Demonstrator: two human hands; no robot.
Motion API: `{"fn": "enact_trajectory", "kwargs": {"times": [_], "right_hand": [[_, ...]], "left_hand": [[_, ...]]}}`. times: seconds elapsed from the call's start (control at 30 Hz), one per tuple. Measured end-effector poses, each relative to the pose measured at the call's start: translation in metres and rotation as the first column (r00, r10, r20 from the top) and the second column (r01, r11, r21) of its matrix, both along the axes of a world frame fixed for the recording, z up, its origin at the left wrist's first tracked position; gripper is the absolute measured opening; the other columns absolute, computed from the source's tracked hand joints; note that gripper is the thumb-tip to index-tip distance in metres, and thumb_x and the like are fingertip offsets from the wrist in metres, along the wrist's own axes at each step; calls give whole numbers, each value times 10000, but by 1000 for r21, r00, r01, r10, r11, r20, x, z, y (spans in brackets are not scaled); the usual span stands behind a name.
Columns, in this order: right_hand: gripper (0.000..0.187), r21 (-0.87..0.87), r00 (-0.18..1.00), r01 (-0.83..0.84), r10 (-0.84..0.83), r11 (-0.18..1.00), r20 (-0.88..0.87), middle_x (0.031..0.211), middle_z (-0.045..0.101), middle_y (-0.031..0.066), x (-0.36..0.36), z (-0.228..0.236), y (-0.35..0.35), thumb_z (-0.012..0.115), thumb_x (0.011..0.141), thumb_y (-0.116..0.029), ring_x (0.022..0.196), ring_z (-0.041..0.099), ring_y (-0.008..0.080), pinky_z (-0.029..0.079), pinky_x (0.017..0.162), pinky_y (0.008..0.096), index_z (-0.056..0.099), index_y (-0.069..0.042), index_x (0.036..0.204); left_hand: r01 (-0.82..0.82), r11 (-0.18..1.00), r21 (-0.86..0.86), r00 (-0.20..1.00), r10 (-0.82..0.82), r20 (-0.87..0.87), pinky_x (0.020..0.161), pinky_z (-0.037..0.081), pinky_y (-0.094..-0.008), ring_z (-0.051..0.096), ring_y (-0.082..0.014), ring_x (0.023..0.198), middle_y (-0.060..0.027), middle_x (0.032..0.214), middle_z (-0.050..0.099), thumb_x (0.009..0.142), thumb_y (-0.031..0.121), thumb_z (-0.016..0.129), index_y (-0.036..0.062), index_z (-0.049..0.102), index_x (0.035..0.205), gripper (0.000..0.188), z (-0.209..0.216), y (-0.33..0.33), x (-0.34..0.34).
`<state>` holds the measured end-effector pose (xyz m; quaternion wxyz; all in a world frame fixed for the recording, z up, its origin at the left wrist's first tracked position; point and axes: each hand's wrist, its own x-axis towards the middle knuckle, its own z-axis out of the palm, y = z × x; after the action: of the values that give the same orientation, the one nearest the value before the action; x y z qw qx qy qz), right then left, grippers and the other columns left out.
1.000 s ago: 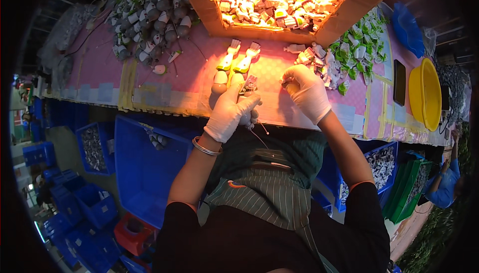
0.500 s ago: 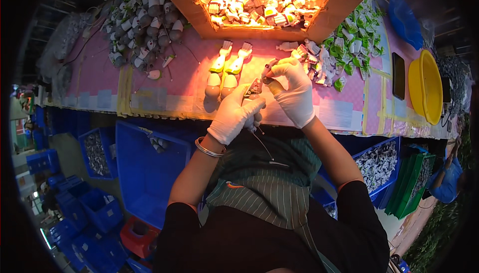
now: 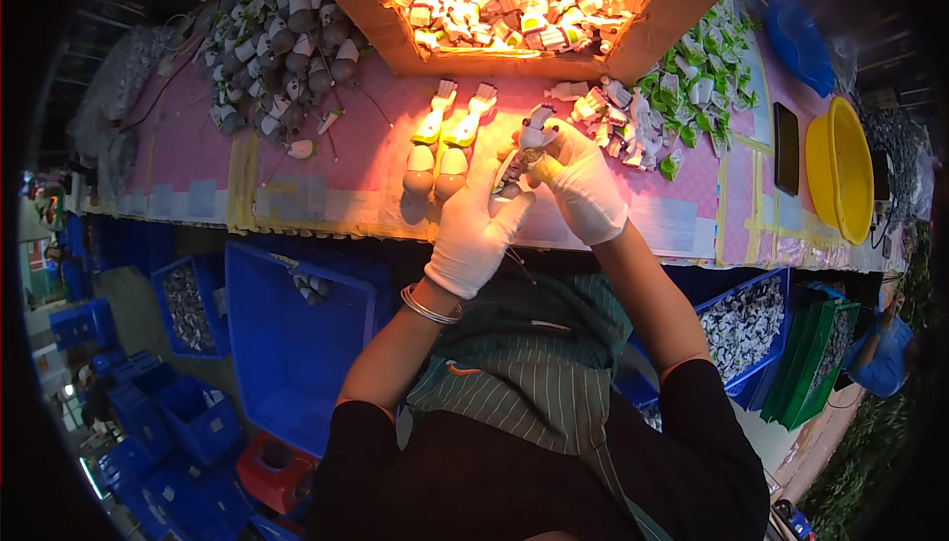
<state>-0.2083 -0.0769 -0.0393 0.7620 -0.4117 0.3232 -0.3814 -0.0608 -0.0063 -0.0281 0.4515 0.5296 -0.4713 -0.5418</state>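
My left hand [image 3: 473,243], in a white glove, is closed around a small dark-and-grey part [image 3: 509,175], mostly hidden by the fingers; a thin wire [image 3: 518,262] hangs below. Against it, my gloved right hand [image 3: 590,197] pinches a white-and-grey plastic piece [image 3: 538,130] that points away from me. Whether the two parts are joined I cannot tell. To the left on the pink table [image 3: 346,170] lie two long pieces side by side, a left one [image 3: 422,154] and a right one [image 3: 456,158], each with a grey ball end and a white-and-green body.
A brightly lit cardboard box [image 3: 494,65] full of small parts stands beyond my hands. Grey-and-white parts [image 3: 282,42] are heaped left, white-and-green pieces [image 3: 697,86] right. Farther right are a phone [image 3: 786,149] and a yellow basin [image 3: 840,170]. Blue crates [image 3: 297,343] stand below the table.
Both hands have come closer together, and my left hand has turned more upright. The white-and-grey piece in my right hand now shows above the fingertips.
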Motion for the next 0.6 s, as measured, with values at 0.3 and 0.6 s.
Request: {"fn": "enact_trajectory", "kwargs": {"times": [0.3, 0.6], "right_hand": [[270, -31, 977, 211, -210, 977, 41, 1041, 625, 69, 1, -6, 16, 620, 920, -128, 915, 596, 128, 475, 817, 268, 523, -19, 1147], [271, -663, 289, 69, -651, 745, -701, 845, 597, 62, -135, -9, 6, 672, 843, -117, 781, 583, 171, 485, 712, 301, 613, -62, 1101]], "left_hand": [[-11, 995, -103, 979, 32, 203, 810, 488, -337, 631, -263, 905, -155, 992, 645, 855, 100, 653, 3, 533, 1203, 380, -3, -3, -16], [-3, 968, 252, 980, 53, -192, 472, 427, -193, 527, -57, 558, -17, 755, 577, 883, 143, 663, 43, 499, 1168, 344, 8, -9, -4]]}}
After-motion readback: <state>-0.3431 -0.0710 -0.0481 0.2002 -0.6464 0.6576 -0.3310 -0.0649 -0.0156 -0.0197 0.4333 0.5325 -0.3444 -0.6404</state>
